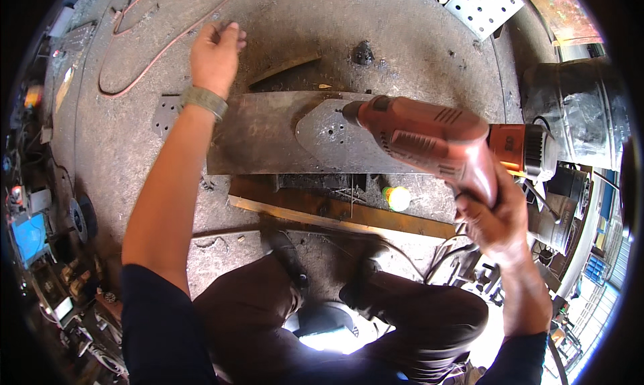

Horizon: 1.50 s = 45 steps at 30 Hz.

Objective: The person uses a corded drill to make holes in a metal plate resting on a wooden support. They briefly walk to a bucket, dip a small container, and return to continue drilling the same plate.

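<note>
My right hand (pixel 495 218) grips the handle of a red-orange electric drill (pixel 436 140), whose chuck points left at a rounded metal plate with several holes (pixel 327 131). That plate lies on a long rusty steel plate (pixel 261 135) on the concrete floor. My left hand (pixel 215 53) reaches far forward past the steel plate, fingers curled near the floor; whether it pinches anything I cannot tell. A woven band sits on that wrist. My legs and dark shoes show below the plates.
A steel flat bar (pixel 335 214) lies in front of the rusty plate, with a small yellow-green cap (pixel 397 198) beside it. A perforated metal sheet (pixel 483 6) lies at top right, a reddish cable (pixel 134 76) at top left, a grey drum (pixel 577 113) at right, and tool clutter at left.
</note>
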Tool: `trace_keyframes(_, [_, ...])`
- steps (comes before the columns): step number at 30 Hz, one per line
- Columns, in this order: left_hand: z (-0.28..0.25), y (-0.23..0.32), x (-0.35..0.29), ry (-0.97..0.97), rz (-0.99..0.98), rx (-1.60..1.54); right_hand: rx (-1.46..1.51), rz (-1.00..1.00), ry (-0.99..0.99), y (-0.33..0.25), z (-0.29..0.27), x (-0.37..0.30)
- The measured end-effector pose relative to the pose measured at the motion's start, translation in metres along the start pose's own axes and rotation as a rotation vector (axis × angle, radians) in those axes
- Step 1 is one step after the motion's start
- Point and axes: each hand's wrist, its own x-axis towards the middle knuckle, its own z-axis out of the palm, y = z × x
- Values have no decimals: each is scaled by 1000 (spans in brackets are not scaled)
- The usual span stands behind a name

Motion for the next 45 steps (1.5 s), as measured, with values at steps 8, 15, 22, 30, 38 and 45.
trace_keyframes(8, [56,122,-233,-331,-1107,-579,-103,51,56,-30,32,-43])
trace_keyframes(15, [68,207,-257,-89,-1299,-1052,-252,48,152,-48,81,-98])
trace_keyframes(22, [35,210,-270,-149,-1406,-858,-290,336,5,-91,96,-124])
trace_keyframes(30, [29,225,-243,-249,-1533,-737,-147,645,-106,-133,94,-88])
trace_keyframes(38, [55,193,-206,-219,-1505,-617,5,594,28,-91,114,-50])
trace_keyframes(45, [59,172,-188,-186,-1531,-628,-57,651,11,-95,121,-18])
